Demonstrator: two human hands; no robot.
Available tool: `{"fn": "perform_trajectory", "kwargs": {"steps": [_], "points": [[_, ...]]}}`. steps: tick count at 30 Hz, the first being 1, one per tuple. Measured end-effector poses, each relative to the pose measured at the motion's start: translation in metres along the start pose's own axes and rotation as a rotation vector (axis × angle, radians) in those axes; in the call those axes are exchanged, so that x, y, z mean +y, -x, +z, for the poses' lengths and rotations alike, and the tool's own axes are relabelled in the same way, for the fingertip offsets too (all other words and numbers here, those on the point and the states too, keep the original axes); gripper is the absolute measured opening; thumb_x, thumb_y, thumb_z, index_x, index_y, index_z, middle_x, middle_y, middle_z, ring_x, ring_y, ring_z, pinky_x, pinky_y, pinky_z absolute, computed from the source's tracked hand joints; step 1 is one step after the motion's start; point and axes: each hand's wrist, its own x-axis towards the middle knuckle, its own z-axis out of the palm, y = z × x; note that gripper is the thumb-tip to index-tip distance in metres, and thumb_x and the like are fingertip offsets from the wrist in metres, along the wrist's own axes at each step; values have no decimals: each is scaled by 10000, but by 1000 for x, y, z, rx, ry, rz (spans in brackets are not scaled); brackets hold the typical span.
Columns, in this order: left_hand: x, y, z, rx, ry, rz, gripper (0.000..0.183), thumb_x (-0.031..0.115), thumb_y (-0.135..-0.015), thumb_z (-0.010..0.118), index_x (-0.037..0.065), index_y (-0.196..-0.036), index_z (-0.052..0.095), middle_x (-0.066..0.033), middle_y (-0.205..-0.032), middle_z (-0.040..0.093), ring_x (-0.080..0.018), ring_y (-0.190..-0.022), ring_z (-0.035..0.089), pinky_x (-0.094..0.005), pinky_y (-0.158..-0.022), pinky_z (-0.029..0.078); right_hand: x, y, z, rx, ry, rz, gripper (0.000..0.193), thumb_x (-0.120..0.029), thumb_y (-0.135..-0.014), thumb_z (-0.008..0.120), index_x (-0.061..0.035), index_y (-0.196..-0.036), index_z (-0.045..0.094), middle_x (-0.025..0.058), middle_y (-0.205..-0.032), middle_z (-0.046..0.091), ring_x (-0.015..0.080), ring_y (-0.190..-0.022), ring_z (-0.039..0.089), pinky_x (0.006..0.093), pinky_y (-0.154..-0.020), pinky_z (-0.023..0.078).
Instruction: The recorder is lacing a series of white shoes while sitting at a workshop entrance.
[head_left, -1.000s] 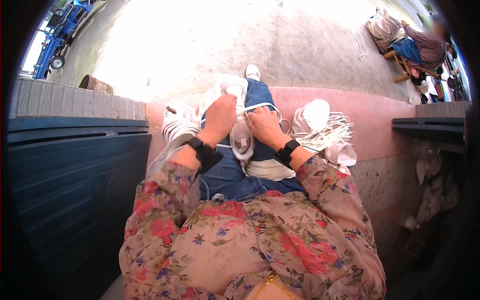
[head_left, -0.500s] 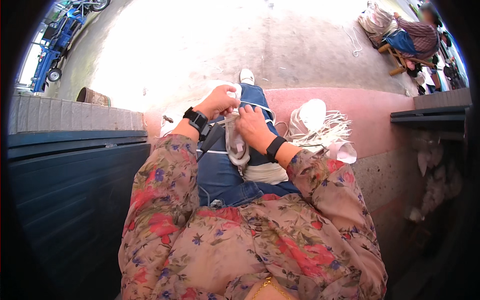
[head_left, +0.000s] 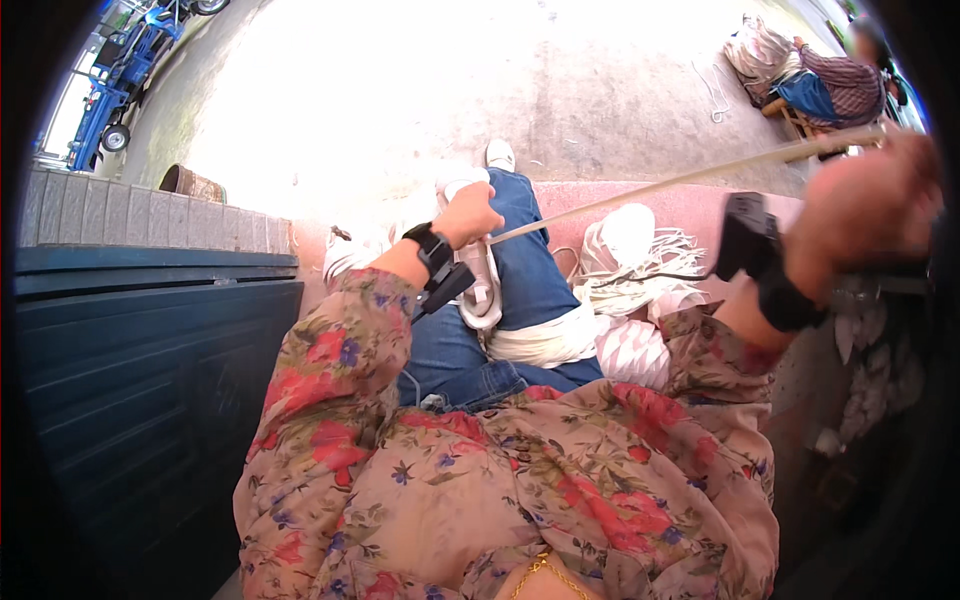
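My left hand (head_left: pixel 472 215) is closed on a pale, shoe-shaped piece (head_left: pixel 482 285) that lies over my jeans, between my thighs. From beside that hand a pale, flat strip (head_left: pixel 650 187) runs taut up to the right. Its far end is in my right hand (head_left: pixel 868 205), raised at the far right and smeared by motion, with the fingers wrapped round the strip. Each wrist wears a black strap with a dark block on it. Part of the shoe-shaped piece is hidden behind my left hand.
A heap of loose white strips (head_left: pixel 655 255) lies to the right of my knee. Off-white cloth (head_left: pixel 545 340) covers my right thigh beside a white-and-pink patterned piece (head_left: pixel 635 350). Dark blue panels (head_left: pixel 150 350) stand at left. A seated person (head_left: pixel 845 85) works at the upper right.
My right hand has swung from beside the left hand out to the far right, drawing the strip tight. My left hand has shifted slightly right and down, still at the shoe-shaped piece.
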Motion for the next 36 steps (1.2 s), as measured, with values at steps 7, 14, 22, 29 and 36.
{"fn": "perform_trajectory", "kwargs": {"steps": [7,14,22,29,36], "points": [[-49,40,-28,196,87,36,373,85,-807,491,-11,-1164,440,-141,-899,590,-138,-474,531,-254,-414,441,29,37,-6,-492,-769,785,228,-193,-910,431,-18,-846,561,56,-688,564,135,-592,536,214,-557,459],[-65,51,-23,51,85,129,440,63,-778,509,-12,-1198,404,-94,-714,579,-141,-458,516,-262,-415,426,-3,234,-5,-1680,-434,1283,197,-231,-831,506,-56,-759,559,-17,-601,491,69,-509,447,238,-446,388],[-59,63,-27,92,341,-14,441,69,-769,543,-31,-1182,422,-66,-657,557,-111,-462,483,-240,-433,402,-31,331,-19,-1620,-51,531,172,-136,-762,508,-34,-861,605,181,-717,605,331,-668,602,399,-599,479],[-62,65,-21,124,452,-55,461,97,-803,535,-22,-1221,380,-66,-714,551,-80,-462,456,-204,-397,358,-32,340,-7,-1738,-8,88,58,-84,-740,517,-33,-752,542,166,-690,597,305,-634,618,372,-498,471],[-60,69,-35,141,637,-122,417,110,-812,535,-15,-1190,408,-68,-712,544,-80,-441,426,-218,-374,337,-2,209,-5,-1386,-1095,1880,33,-144,-857,479,-113,-845,474,-78,-559,329,35,-464,313,201,-440,280]]}}
